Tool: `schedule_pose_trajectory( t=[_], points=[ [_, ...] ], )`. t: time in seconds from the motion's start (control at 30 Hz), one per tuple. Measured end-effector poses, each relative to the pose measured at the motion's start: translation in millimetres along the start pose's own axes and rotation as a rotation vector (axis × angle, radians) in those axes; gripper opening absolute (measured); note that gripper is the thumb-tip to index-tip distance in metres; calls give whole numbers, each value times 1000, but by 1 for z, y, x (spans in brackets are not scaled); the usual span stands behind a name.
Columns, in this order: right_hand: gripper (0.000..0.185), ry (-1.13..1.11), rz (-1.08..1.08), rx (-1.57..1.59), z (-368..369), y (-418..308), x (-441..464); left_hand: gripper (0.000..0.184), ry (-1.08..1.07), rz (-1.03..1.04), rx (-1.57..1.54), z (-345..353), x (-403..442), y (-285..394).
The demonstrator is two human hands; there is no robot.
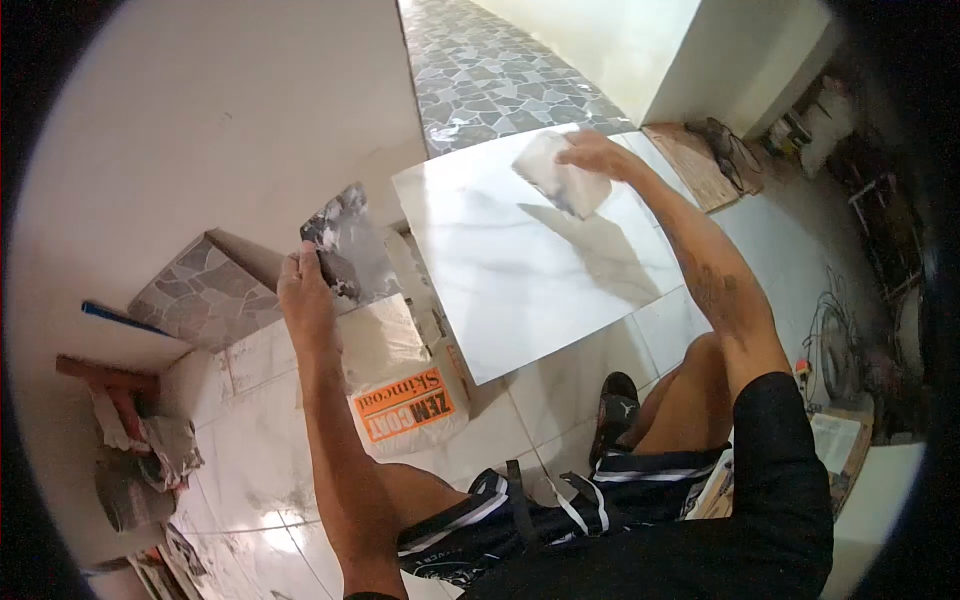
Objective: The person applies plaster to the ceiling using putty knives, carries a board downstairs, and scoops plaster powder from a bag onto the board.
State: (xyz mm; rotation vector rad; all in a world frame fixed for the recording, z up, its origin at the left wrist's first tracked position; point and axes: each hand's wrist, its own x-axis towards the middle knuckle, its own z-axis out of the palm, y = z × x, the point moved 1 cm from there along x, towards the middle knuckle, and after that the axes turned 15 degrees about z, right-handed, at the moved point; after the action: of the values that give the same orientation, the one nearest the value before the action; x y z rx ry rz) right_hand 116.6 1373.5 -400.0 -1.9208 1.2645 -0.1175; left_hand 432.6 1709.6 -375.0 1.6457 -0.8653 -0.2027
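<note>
My left hand (308, 285) is closed round the dark handle of a flat metal trowel (362, 245), whose blade is smeared with grey and white. With my right hand (592, 157) I grip a pale flat piece (562, 175) by its upper edge, over the far right part of a large white marbled tile (520, 270). The piece's shadow falls across the tile. Below the trowel stands a Zemcoat Skimcoat bag (410, 405) with an orange label.
A stone-patterned tile piece (205, 290) leans by the left wall. Tools (140, 440) lie at the lower left. A wooden board (690, 165) is at the back right, with cables (830, 330) at the right. My shoe (615, 410) is near the tile.
</note>
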Motion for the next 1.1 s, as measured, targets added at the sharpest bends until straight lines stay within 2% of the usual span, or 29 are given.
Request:
schedule_pose_trajectory(
  t=[0.07,0.1,0.13,0.17,0.27,0.37,0.47,0.57,0.6,0.7,0.73,0.8,0.83,0.87,0.9,0.93,0.97,1.0,1.1],
  points=[
    [58,-17,-166,-491,13,-56,19,34,76,22,-81,-9,2,-14],
    [57,-81,-342,-536,22,-69,45,34,115,37,-122,-14,4,-18],
    [53,-136,-316,-575,29,-98,45,33,115,9,-136,-18,2,-16],
    [47,-223,-296,-782,40,-123,68,33,118,-18,-150,-23,0,-10],
    [41,-231,-186,-984,64,-193,57,31,141,-30,-130,-35,-6,-4],
    [39,-17,-280,-1138,90,-204,74,30,187,7,-118,-44,-12,0],
    [39,-37,-224,-1205,105,-204,76,30,193,9,-116,-56,-18,2],
    [33,48,-439,-1200,118,-165,144,33,163,4,-76,-57,-20,13],
    [33,90,-455,-1153,123,-168,137,32,127,29,-1,-59,-21,11],
    [34,181,-488,-984,121,-197,79,30,-31,119,205,-62,-16,9],
    [27,110,-641,-818,121,-209,33,29,-112,154,265,-63,-15,14],
    [32,14,-927,-521,140,-203,1,27,-321,157,325,-63,-13,13],
    [39,-3,-974,-337,161,-202,-23,26,-449,125,325,-64,-12,9],
    [50,-270,-522,-476,159,-227,-83,26,-580,90,320,-64,-12,5],
    [60,-346,-588,-431,175,-223,-97,21,-676,130,275,-62,-12,-1],
    [60,-393,-612,-444,190,-223,-108,21,-735,156,234,-60,-13,-7],
    [57,-416,-612,-598,198,-226,-116,20,-792,185,192,-58,-14,-12],
    [50,-456,-561,-614,220,-215,-110,20,-846,217,149,-57,-13,-16],
    [40,-482,-462,-414,266,-190,-102,20,-877,264,281,-59,-13,-22]
  ],
)
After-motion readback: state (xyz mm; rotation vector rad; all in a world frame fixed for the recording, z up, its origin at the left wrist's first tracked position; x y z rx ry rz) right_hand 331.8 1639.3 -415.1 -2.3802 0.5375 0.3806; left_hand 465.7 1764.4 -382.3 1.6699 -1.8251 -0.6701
